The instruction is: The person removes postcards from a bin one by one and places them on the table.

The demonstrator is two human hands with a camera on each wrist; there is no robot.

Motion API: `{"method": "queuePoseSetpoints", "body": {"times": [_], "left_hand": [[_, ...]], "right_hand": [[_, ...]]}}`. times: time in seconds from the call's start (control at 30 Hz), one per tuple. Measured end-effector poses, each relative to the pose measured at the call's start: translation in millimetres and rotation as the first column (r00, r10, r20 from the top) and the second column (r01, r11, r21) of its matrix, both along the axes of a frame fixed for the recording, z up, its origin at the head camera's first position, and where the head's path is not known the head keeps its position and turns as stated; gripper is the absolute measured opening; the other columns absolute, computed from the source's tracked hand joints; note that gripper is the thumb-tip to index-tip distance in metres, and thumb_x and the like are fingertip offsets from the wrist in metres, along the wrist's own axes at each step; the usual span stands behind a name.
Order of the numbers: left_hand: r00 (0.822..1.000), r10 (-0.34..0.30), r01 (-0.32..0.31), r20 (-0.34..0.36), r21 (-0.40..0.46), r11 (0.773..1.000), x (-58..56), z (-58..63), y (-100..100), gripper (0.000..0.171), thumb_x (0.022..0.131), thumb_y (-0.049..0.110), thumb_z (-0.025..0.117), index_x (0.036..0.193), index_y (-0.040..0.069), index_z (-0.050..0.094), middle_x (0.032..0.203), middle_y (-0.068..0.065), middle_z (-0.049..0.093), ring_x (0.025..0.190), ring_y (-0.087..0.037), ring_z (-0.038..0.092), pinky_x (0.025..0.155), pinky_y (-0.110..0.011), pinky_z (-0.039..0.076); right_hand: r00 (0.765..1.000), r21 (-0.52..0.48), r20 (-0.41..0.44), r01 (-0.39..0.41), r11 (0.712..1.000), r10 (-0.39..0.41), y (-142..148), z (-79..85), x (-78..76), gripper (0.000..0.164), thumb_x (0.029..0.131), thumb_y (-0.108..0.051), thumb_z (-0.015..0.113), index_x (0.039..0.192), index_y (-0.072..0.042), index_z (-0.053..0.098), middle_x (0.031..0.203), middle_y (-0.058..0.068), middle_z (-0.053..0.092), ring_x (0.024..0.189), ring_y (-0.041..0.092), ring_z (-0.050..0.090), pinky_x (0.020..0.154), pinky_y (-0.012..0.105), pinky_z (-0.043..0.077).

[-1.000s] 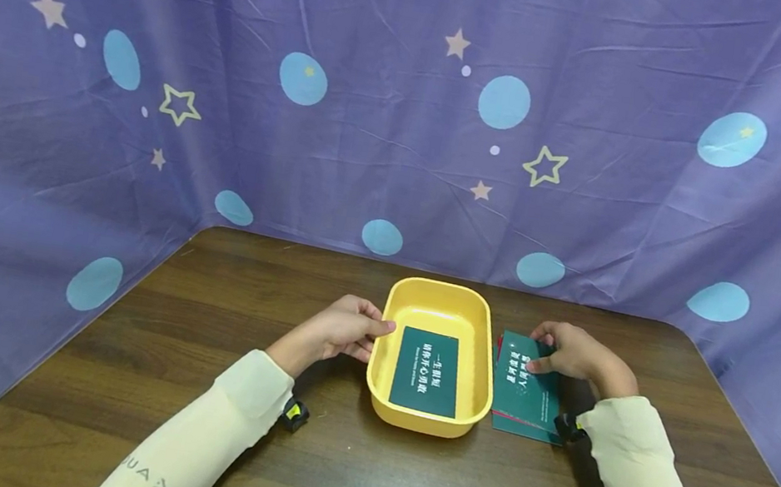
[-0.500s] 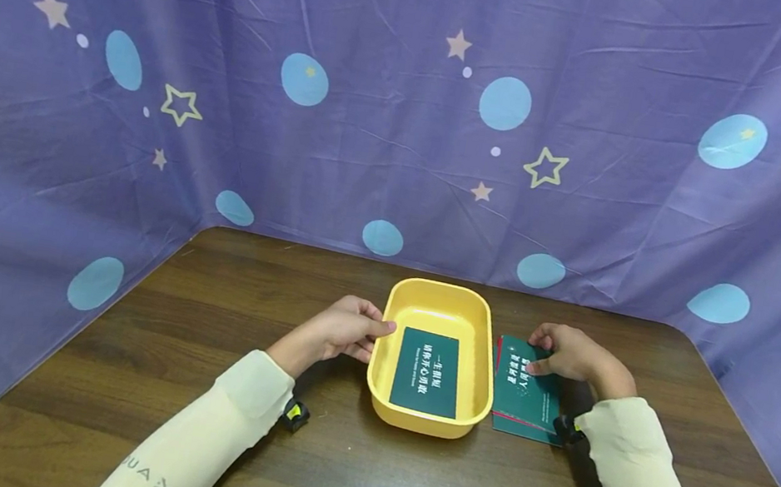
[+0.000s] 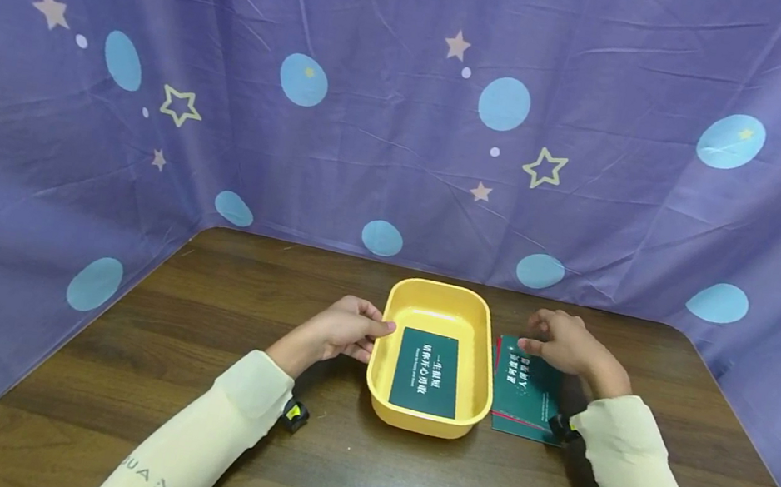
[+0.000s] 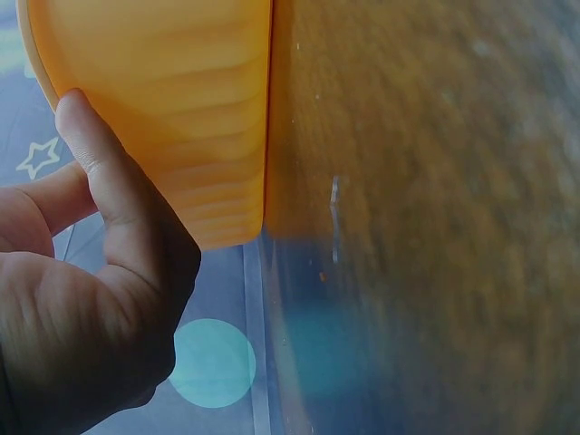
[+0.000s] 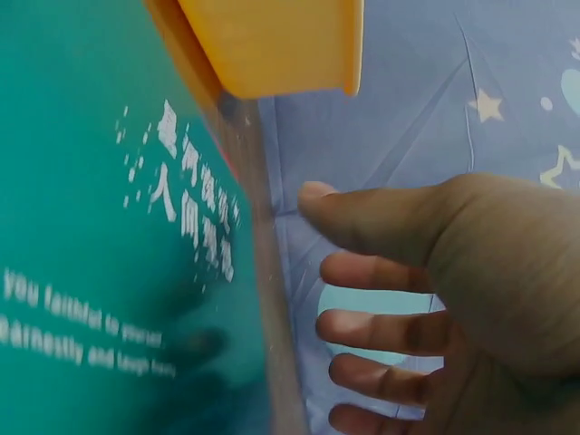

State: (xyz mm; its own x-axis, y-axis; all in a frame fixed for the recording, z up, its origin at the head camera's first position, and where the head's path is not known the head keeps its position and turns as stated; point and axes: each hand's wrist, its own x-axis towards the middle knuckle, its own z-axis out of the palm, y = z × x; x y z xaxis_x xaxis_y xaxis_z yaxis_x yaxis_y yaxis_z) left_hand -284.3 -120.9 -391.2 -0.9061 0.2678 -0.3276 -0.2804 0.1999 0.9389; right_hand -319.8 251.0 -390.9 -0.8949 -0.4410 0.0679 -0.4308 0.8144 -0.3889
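Observation:
A yellow plastic tray (image 3: 427,428) stands on the table with a dark green card (image 3: 427,374) lying flat inside it. My left hand (image 3: 343,327) pinches the tray's left rim, thumb over the edge; the left wrist view shows the tray's ribbed side wall (image 4: 199,118) beside the thumb. Right of the tray lies a small stack of green cards (image 3: 523,394) with white lettering, a red edge peeking out at its left. My right hand (image 3: 565,343) hovers just above the stack's far end. In the right wrist view its fingers are apart from the cards (image 5: 118,227), holding nothing.
The brown wooden table (image 3: 238,297) carries the tray and cards. Behind it and on the left hangs a purple curtain (image 3: 372,165) with stars and blue dots, close to the table's far edge.
My right hand first slid the top card slightly toward me on the stack, then lifted off it. My left hand and the tray have stayed in place.

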Motion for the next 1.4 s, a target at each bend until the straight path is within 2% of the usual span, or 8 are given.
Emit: {"method": "queuePoseSetpoints", "body": {"times": [0.17, 0.37, 0.53, 0.73, 0.9, 1.17, 1.4], "left_hand": [[1.000, 0.003, -0.003, 0.003, -0.002, 1.000, -0.6, -0.9, -1, 0.025, 0.093, 0.015, 0.068, 0.103, -0.001, 0.052, 0.078, -0.011, 0.058, 0.055, -0.016, 0.059, 0.051, -0.027, 0.058], [1.000, 0.003, -0.003, 0.006, 0.001, 1.000, -0.3, -0.5, -1, 0.026, 0.093, 0.016, 0.068, 0.104, -0.001, 0.052, 0.079, -0.011, 0.059, 0.056, -0.016, 0.060, 0.051, -0.027, 0.058], [1.000, 0.005, -0.005, 0.005, 0.005, 1.000, 0.2, 0.8, -1, 0.025, 0.093, 0.015, 0.068, 0.103, 0.000, 0.052, 0.078, -0.011, 0.059, 0.055, -0.015, 0.059, 0.051, -0.027, 0.058], [1.000, -0.002, 0.002, 0.004, 0.010, 1.000, 0.5, 0.4, 0, 0.025, 0.093, 0.015, 0.068, 0.104, 0.000, 0.051, 0.079, -0.012, 0.060, 0.056, -0.015, 0.060, 0.052, -0.027, 0.059], [1.000, -0.006, 0.006, 0.008, 0.012, 1.000, 0.5, 0.7, 0, 0.026, 0.093, 0.015, 0.068, 0.104, 0.000, 0.051, 0.080, -0.013, 0.060, 0.057, -0.016, 0.061, 0.052, -0.027, 0.059], [1.000, -0.010, 0.010, -0.006, 0.008, 1.000, 1.7, 2.3, 0, 0.025, 0.093, 0.015, 0.068, 0.104, 0.000, 0.051, 0.079, -0.012, 0.058, 0.054, -0.014, 0.060, 0.050, -0.027, 0.058], [1.000, -0.007, 0.007, 0.003, 0.014, 1.000, 3.0, 4.9, 1, 0.025, 0.093, 0.014, 0.068, 0.103, 0.000, 0.050, 0.078, -0.011, 0.058, 0.055, -0.014, 0.059, 0.052, -0.027, 0.059]], "right_hand": [[0.998, -0.019, -0.061, 0.008, 1.000, -0.010, -10, 2.8, 2.1, 0.046, 0.094, -0.029, 0.066, 0.124, 0.004, 0.055, 0.116, 0.026, 0.057, 0.108, 0.041, 0.045, 0.090, 0.057, 0.037], [0.990, -0.016, -0.138, 0.003, 1.000, -0.005, -25, 4.9, 2.8, 0.047, 0.095, -0.029, 0.065, 0.127, 0.003, 0.053, 0.119, 0.026, 0.057, 0.110, 0.042, 0.044, 0.092, 0.056, 0.036], [0.987, -0.045, -0.161, -0.003, 0.999, -0.004, -40, 7.8, 4.5, 0.056, 0.099, -0.036, 0.059, 0.135, 0.004, 0.046, 0.128, 0.025, 0.052, 0.116, 0.042, 0.040, 0.096, 0.058, 0.038], [0.983, -0.073, -0.186, -0.008, 0.997, -0.006, -59, 14.1, 12.8, 0.071, 0.099, -0.045, 0.055, 0.146, 0.003, 0.032, 0.142, 0.023, 0.040, 0.131, 0.043, 0.029, 0.106, 0.062, 0.031], [0.974, -0.057, -0.222, -0.049, 0.997, 0.035, -73, 17.9, 20.8, 0.074, 0.097, -0.048, 0.057, 0.147, 0.000, 0.030, 0.142, 0.023, 0.039, 0.130, 0.041, 0.032, 0.106, 0.059, 0.033], [0.977, -0.047, -0.190, -0.104, 0.994, 0.093, -93, 15.1, 30.0, 0.080, 0.095, -0.049, 0.059, 0.152, -0.004, 0.025, 0.147, 0.021, 0.035, 0.133, 0.037, 0.032, 0.108, 0.054, 0.035], [0.969, -0.031, -0.173, -0.183, 0.983, 0.175, -104, 9.0, 34.3, 0.086, 0.093, -0.051, 0.061, 0.153, -0.004, 0.022, 0.150, 0.018, 0.034, 0.135, 0.034, 0.033, 0.109, 0.051, 0.034]]}}
